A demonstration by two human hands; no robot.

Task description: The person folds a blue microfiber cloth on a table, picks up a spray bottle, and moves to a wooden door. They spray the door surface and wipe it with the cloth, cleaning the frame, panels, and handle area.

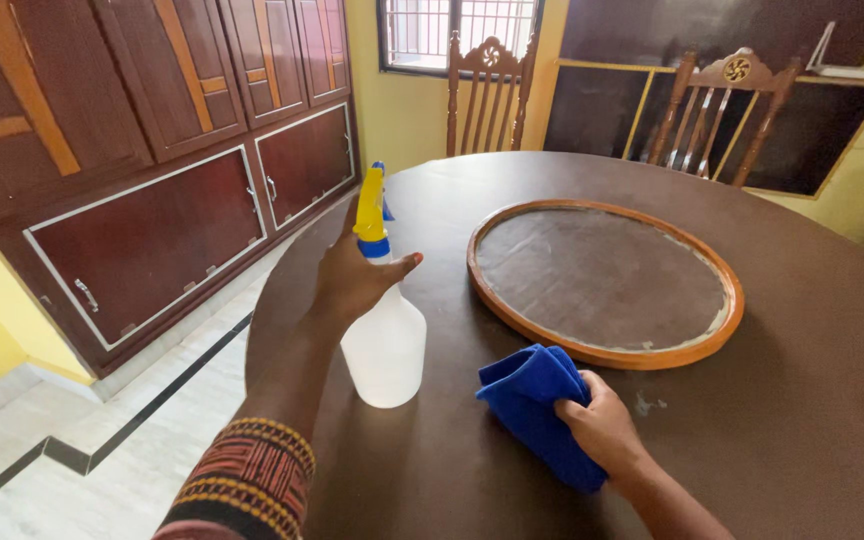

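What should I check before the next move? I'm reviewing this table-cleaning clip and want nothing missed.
1. Left hand grips the clear plastic spray bottle with yellow trigger at its neck: ok.
2. Bottle upright on the round brown table: ok.
3. Right hand holds the blue cloth: ok.
4. Cloth lies on the table: ok.
5. Nozzle direction: cannot tell.
6. Round wooden-rimmed turntable free of objects: ok.

Blue cloth, yellow-topped clear bottle
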